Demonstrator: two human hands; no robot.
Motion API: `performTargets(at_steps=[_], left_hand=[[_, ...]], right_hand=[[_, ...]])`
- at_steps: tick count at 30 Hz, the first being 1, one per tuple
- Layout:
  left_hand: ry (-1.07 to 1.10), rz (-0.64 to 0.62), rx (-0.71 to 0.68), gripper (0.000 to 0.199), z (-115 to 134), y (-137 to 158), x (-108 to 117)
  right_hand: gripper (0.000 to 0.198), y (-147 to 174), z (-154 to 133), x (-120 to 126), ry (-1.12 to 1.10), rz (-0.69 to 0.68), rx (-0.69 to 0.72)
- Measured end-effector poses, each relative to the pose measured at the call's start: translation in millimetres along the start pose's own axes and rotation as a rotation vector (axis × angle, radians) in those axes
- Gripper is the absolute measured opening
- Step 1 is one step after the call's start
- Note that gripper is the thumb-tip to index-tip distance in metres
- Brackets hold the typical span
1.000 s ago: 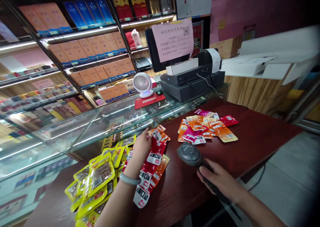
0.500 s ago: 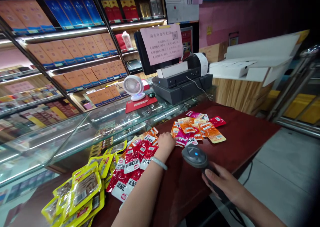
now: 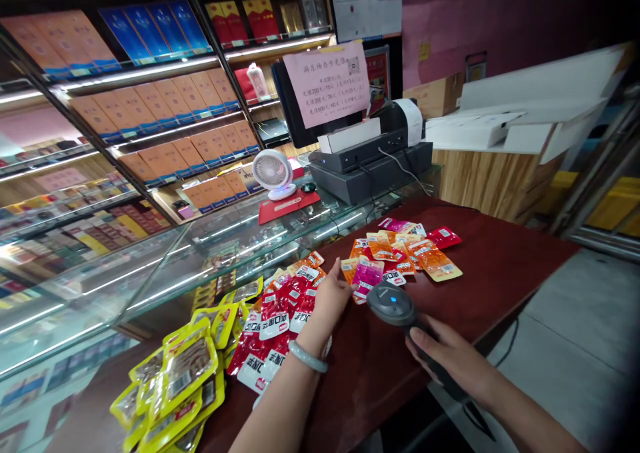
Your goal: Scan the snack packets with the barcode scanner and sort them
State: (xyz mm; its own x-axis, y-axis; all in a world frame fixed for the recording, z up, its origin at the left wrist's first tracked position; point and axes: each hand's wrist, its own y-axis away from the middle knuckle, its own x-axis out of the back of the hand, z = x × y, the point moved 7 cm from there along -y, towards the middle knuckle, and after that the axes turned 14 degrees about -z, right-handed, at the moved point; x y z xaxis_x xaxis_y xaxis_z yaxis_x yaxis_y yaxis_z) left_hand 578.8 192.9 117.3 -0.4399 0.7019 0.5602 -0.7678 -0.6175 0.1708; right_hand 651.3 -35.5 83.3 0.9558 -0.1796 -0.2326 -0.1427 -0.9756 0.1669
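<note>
My right hand (image 3: 445,353) grips a dark handheld barcode scanner (image 3: 393,304), a blue light lit on its top. My left hand (image 3: 334,296), with a pale bracelet at the wrist, pinches the edge of a purple snack packet (image 3: 369,274), just left of the scanner's head. An orange packet (image 3: 349,268) lies against its fingertips. Beyond them is a loose pile of orange and red packets (image 3: 434,258). Left of my forearm lie red-and-white packets (image 3: 275,313), partly hidden by the arm. Yellow-edged packets (image 3: 187,366) are heaped farther left.
The dark red tabletop (image 3: 515,246) adjoins a glass display counter (image 3: 200,240). On the counter stand a small white fan (image 3: 273,171), a monitor with a pink notice (image 3: 327,83) and a receipt printer (image 3: 395,123). Boxed goods (image 3: 150,106) fill the shelves behind.
My left hand has opened out of its closed pose over the packets and now pinches the purple packet, drawn slightly nearer the scanner. My right hand still holds the scanner, and the view has shifted slightly.
</note>
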Motion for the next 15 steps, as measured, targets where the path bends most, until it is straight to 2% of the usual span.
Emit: performTargets(at_steps=[2, 4, 5, 8, 9, 11, 15], left_hand=[[-0.013, 0.008, -0.02, 0.104, 6, 9, 2], [0.016, 0.019, -0.011, 0.102, 6, 14, 5], [0.051, 0.02, 0.003, 0.091, 5, 16, 6], [0.147, 0.02, 0.046, 0.035, -4, 18, 10], [0.156, 0.03, 0.05, 0.023, -6, 20, 12], [0.157, 0.055, 0.044, 0.016, -7, 24, 15], [0.186, 0.054, 0.036, 0.016, -5, 37, 18]], right_hand=[[0.056, 0, 0, 0, -0.014, 0.001, 0.018], [0.054, -2, 4, 2, -0.032, 0.006, 0.029], [0.053, -3, 7, 4, -0.041, 0.016, 0.027], [0.049, -7, 13, 7, -0.062, 0.044, 0.003], [0.049, -8, 12, 7, -0.067, 0.046, 0.003], [0.049, -11, 5, 3, -0.077, 0.028, 0.021], [0.048, -19, -20, -11, -0.079, -0.026, 0.097]])
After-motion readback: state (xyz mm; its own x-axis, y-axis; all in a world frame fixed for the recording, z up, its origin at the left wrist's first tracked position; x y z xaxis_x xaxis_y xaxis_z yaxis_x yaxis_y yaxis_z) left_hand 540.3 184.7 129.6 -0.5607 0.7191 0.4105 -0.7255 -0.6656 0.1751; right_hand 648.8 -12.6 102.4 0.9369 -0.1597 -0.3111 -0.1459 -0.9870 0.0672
